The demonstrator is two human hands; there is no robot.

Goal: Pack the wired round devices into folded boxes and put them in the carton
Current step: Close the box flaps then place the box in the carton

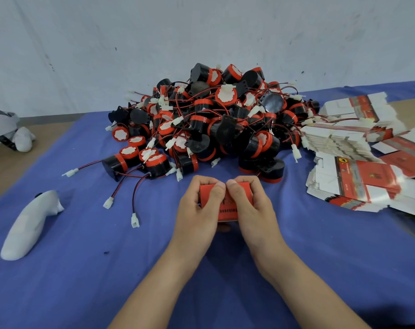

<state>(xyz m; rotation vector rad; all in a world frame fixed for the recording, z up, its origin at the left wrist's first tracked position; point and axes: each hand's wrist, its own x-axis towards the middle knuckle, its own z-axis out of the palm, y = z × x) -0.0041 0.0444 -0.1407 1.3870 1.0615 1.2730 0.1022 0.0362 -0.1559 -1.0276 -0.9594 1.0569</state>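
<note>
Gripping a red box (226,210), left hand (197,210) and right hand (252,205) face the device pile (213,119), flat boxes (351,148) rightward.

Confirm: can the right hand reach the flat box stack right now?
Likely yes: bare blue cloth lies between the right hand and the flat box stack. But it grips the red box with the left hand, so it must release first.

Left hand (198,211) and right hand (252,207) bare, forearms bare, thumbnails short
</note>
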